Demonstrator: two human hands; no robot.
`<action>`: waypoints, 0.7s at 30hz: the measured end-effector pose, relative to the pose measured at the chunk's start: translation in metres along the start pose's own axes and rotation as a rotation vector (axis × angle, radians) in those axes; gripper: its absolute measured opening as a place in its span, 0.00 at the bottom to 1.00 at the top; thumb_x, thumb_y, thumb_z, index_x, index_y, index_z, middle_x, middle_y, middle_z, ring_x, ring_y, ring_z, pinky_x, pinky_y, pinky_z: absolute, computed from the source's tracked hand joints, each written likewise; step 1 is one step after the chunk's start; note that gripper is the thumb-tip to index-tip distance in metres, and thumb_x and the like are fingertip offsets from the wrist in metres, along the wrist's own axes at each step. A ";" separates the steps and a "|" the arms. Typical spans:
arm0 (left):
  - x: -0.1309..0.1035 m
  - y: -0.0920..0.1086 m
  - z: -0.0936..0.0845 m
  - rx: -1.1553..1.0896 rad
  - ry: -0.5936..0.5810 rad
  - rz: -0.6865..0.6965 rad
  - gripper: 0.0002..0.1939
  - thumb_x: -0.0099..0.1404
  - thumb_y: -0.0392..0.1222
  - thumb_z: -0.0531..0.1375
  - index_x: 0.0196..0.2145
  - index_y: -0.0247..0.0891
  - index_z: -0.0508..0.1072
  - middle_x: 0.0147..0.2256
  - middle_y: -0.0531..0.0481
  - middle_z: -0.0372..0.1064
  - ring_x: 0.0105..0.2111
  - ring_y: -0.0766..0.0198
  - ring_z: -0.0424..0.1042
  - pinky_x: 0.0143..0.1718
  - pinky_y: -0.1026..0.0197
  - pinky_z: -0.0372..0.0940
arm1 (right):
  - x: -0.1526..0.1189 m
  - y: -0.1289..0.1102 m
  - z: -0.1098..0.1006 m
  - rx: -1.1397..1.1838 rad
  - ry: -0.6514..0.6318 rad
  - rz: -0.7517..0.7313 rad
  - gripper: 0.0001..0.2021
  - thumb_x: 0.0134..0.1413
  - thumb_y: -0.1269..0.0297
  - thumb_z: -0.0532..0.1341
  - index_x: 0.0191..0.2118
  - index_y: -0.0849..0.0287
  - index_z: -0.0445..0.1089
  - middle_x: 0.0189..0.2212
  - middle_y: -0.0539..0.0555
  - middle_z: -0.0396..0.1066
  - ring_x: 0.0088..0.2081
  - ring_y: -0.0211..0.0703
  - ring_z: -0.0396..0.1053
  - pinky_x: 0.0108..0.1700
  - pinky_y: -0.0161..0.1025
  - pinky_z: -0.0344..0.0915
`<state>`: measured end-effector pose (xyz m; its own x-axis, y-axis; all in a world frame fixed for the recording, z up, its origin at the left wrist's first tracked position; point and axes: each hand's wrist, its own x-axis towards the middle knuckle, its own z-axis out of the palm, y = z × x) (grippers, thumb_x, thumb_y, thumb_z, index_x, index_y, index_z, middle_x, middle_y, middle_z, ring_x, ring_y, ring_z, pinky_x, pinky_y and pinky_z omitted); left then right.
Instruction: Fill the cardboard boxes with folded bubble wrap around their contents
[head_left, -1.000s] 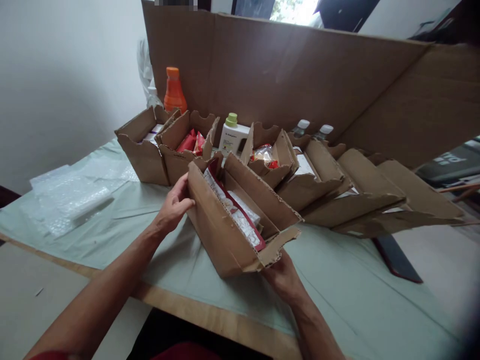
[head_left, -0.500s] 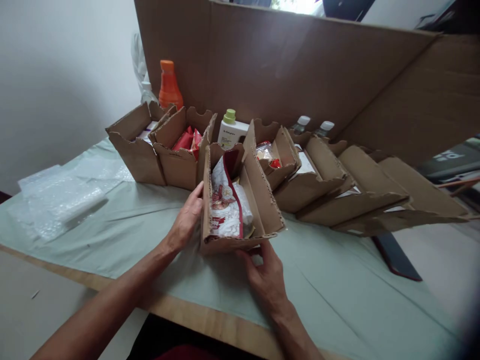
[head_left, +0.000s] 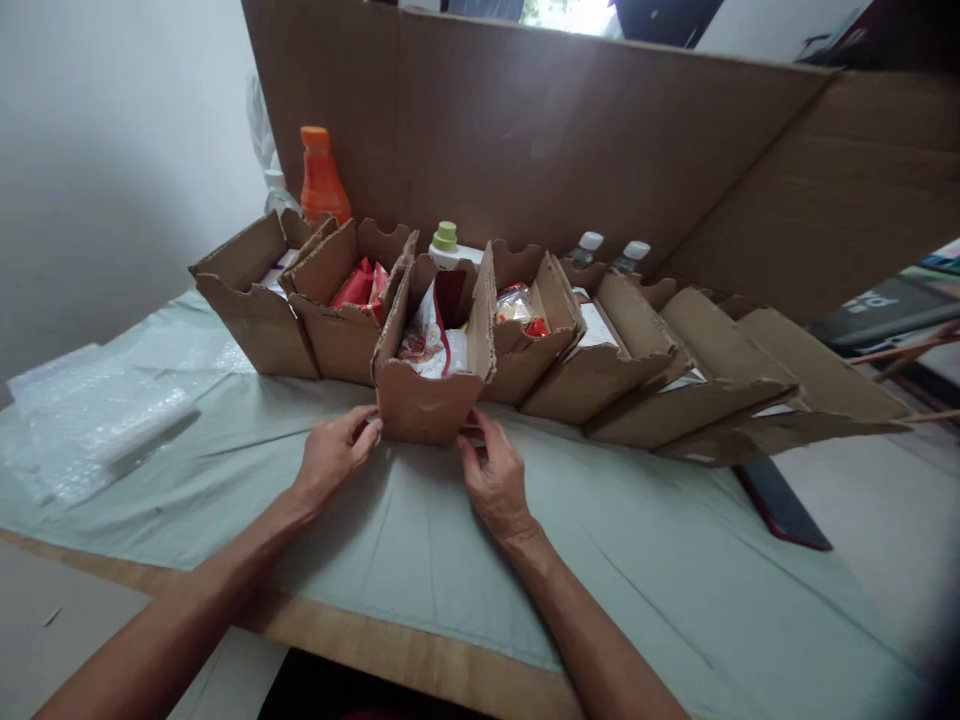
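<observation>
In the head view, a cardboard box [head_left: 429,405] with an open top stands on the cloth, in the gap between two neighbouring boxes. Inside it are a white and dark red printed pouch [head_left: 424,345] and a clear-looking wrapped item. My left hand [head_left: 334,455] has its curled fingers at the box's lower left front corner. Around the lower right side, my right hand [head_left: 495,477] grips the same box, thumb in front and some fingertips hidden behind the edge.
Beside it, a left box [head_left: 337,345] holds red packets; a right box [head_left: 525,355] holds wrapped snacks. More boxes lean to the right. An orange bottle [head_left: 324,180] and a green-capped bottle [head_left: 445,237] stand behind. Bubble wrap [head_left: 97,420] lies left. A cardboard panel [head_left: 525,130] rises at the back.
The box has moved away from me into the row and sits level, its front wall now facing me. Both hands have moved with it, the left sliding to the front corner.
</observation>
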<state>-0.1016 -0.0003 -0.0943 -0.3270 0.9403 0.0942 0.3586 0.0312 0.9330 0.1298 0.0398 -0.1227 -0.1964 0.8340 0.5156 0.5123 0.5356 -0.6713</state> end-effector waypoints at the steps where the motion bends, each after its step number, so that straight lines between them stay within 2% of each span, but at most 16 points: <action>1: 0.010 0.001 0.004 -0.025 0.019 -0.016 0.13 0.57 0.48 0.66 0.38 0.41 0.79 0.25 0.52 0.76 0.27 0.57 0.74 0.37 0.57 0.69 | 0.000 0.004 0.003 0.001 -0.005 -0.001 0.17 0.64 0.66 0.57 0.56 0.58 0.71 0.46 0.61 0.78 0.43 0.48 0.79 0.49 0.48 0.78; 3: 0.022 0.001 0.016 -0.094 0.037 -0.031 0.14 0.59 0.50 0.65 0.40 0.40 0.75 0.25 0.52 0.74 0.28 0.57 0.75 0.35 0.56 0.69 | -0.002 0.009 0.008 0.005 -0.020 0.003 0.18 0.61 0.68 0.57 0.55 0.58 0.73 0.48 0.62 0.78 0.48 0.51 0.78 0.54 0.51 0.76; 5: 0.025 -0.002 0.029 -0.182 0.047 -0.047 0.16 0.62 0.53 0.62 0.41 0.40 0.69 0.29 0.51 0.75 0.32 0.55 0.78 0.37 0.54 0.72 | -0.007 0.012 0.009 0.012 -0.043 0.011 0.17 0.61 0.69 0.58 0.53 0.57 0.76 0.50 0.62 0.78 0.52 0.52 0.77 0.57 0.52 0.75; 8: 0.019 -0.010 0.046 -0.289 0.020 -0.058 0.15 0.61 0.54 0.62 0.37 0.42 0.63 0.37 0.47 0.77 0.40 0.55 0.79 0.46 0.49 0.73 | -0.012 0.013 0.008 0.028 -0.081 0.019 0.17 0.61 0.69 0.58 0.52 0.55 0.77 0.52 0.60 0.78 0.54 0.51 0.76 0.59 0.51 0.74; 11: 0.014 -0.015 0.055 -0.343 -0.064 -0.060 0.15 0.58 0.50 0.65 0.36 0.42 0.66 0.41 0.44 0.78 0.44 0.54 0.78 0.54 0.44 0.69 | -0.013 0.013 0.005 0.038 -0.102 0.030 0.18 0.61 0.69 0.58 0.54 0.55 0.77 0.54 0.60 0.78 0.56 0.50 0.76 0.60 0.51 0.73; 13: 0.015 -0.017 0.058 -0.372 -0.125 -0.054 0.17 0.56 0.48 0.66 0.40 0.41 0.69 0.45 0.42 0.77 0.49 0.52 0.76 0.59 0.42 0.66 | -0.012 0.014 0.005 0.046 -0.109 0.034 0.19 0.62 0.69 0.57 0.55 0.56 0.77 0.55 0.60 0.77 0.57 0.51 0.75 0.61 0.51 0.72; 16: 0.022 -0.019 0.061 -0.414 -0.194 -0.042 0.26 0.55 0.47 0.67 0.50 0.40 0.69 0.54 0.37 0.74 0.58 0.49 0.72 0.65 0.40 0.60 | -0.012 0.014 0.005 0.060 -0.114 0.040 0.19 0.62 0.69 0.57 0.55 0.57 0.77 0.56 0.61 0.77 0.58 0.51 0.75 0.61 0.52 0.72; 19: 0.029 -0.021 0.060 -0.436 -0.254 -0.040 0.36 0.53 0.46 0.68 0.60 0.41 0.67 0.63 0.34 0.67 0.65 0.44 0.65 0.66 0.37 0.57 | -0.012 0.013 0.005 0.066 -0.111 0.048 0.18 0.62 0.69 0.58 0.54 0.55 0.77 0.55 0.60 0.77 0.57 0.51 0.75 0.61 0.53 0.73; 21: 0.032 -0.022 0.057 -0.431 -0.317 -0.048 0.38 0.53 0.46 0.69 0.62 0.42 0.67 0.66 0.34 0.63 0.66 0.41 0.64 0.66 0.35 0.57 | -0.012 0.011 0.005 0.068 -0.105 0.049 0.17 0.62 0.68 0.58 0.53 0.55 0.78 0.54 0.60 0.78 0.55 0.51 0.76 0.60 0.52 0.73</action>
<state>-0.0702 0.0480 -0.1321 -0.0305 0.9995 0.0011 -0.0634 -0.0030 0.9980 0.1338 0.0365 -0.1383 -0.2609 0.8667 0.4251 0.4666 0.4987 -0.7304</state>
